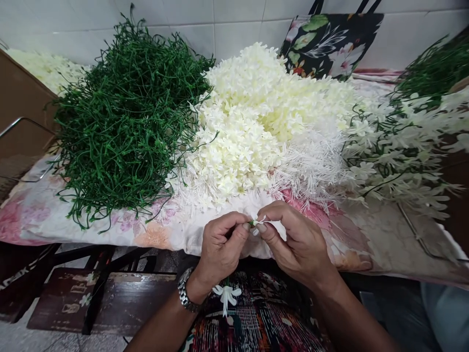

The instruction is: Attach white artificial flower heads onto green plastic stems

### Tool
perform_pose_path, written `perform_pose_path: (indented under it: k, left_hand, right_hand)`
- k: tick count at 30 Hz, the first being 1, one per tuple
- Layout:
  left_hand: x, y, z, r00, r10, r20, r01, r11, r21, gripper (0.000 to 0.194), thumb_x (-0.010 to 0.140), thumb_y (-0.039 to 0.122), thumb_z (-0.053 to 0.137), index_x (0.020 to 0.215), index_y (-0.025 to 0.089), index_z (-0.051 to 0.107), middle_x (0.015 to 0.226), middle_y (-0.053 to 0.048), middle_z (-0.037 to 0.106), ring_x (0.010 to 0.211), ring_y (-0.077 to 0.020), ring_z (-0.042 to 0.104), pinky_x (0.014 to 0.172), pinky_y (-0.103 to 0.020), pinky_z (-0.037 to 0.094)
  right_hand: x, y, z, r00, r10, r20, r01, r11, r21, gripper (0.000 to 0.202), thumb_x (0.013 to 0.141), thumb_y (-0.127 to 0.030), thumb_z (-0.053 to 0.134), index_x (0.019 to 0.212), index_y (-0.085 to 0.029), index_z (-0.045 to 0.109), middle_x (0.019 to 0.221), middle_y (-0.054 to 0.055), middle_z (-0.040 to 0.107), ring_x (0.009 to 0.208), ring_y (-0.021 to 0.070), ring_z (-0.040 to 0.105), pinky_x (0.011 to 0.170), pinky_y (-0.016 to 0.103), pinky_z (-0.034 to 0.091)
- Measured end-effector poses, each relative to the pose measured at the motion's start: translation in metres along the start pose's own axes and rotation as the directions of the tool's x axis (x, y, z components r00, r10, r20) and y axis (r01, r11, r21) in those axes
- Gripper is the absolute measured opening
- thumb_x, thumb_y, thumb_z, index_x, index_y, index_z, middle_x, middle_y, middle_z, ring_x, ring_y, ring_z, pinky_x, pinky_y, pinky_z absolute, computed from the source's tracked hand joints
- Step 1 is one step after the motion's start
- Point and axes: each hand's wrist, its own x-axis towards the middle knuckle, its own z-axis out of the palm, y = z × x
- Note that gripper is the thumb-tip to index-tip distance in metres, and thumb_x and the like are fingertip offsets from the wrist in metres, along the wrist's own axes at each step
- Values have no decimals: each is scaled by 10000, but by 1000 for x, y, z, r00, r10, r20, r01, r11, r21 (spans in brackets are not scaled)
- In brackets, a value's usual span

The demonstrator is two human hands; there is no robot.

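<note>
While both hands meet over the front edge of the cloth-covered surface (161, 234), white and green flower parts lie heaped behind them. At far left stands a brown cardboard box (25, 93). Next to it rises a tangled pile of green stems (124, 112), many crossing one another, so lifting one out gently by its end looks safer than tugging.

Near the middle, the left hand (224, 242), with a metal watch (185, 291) at its wrist, has thumb and forefinger closed on the green base of a small white flower (256, 230). Below that hand hangs another white flower (227, 296), in front of patterned clothing; what holds it up is hidden. Behind the hands spreads a mound of creamy petals (245, 132).

The small flower sits between the two sets of fingertips, just above the edge. The right hand (302, 239) pinches its petals, thumb and forefinger drawn together with almost no gap. For neat work, the left grip should steady the green base, while the right presses lightly near the centre, in line with the stem, so the soft petals neither crease nor tear.

Further right lie a heap of fine white sprigs (311, 164), a dark floral panel (333, 46) against the tiled wall (238, 34), and loose white flowers on green stems (399, 151).
</note>
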Motion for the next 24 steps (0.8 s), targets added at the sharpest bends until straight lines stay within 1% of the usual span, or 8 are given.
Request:
perform_pose_path:
  k: [4,8,11,16,20,24]
  left_hand:
    - [2,0,0,1000,-7,19,7,1000,16,196,789,225,528,607,168,573,495,44,424,449,-78,328,439,-192,305]
    - [2,0,0,1000,4,27,-5,1000,30,209,790,193,507,586,165,545,496,45,406,463,-77,319,436,-188,285]
    - [2,0,1,1000,4,14,-5,1000,20,209,790,178,504,584,163,535,502,48,391,471,-74,311,433,-187,269]
    - [3,0,1,1000,3,8,-3,1000,18,213,785,160,488,574,161,511,508,49,388,479,-73,319,434,-187,266]
    - [3,0,1,1000,-1,-11,2,999,33,219,780,147,477,561,163,491,498,58,354,470,-68,297,432,-186,257]
    - [4,0,2,1000,3,-23,-2,999,51,223,773,149,470,551,164,475,495,63,350,466,-66,300,439,-182,267]
  right_hand:
    - [-2,5,4,999,46,14,-46,997,67,77,853,-131,479,822,-199,497,679,4,549,612,123,548,529,241,437]
    - [-2,9,8,997,81,3,-80,985,154,90,844,-117,491,801,-196,494,682,-2,528,606,110,522,528,236,427]
    - [-3,10,12,996,90,-18,-86,983,162,103,830,-93,497,797,-190,497,682,-3,519,608,105,507,532,233,416]
    - [-2,9,17,998,41,-47,-34,989,145,135,811,-59,496,799,-194,496,689,-3,513,623,110,511,544,236,420]
    - [-1,9,19,999,2,-55,6,990,138,164,810,-29,481,812,-193,491,701,2,513,646,110,513,564,236,424]
    - [-2,9,20,998,-18,-56,23,995,97,157,821,-35,471,816,-190,489,708,6,511,658,111,511,575,236,425]
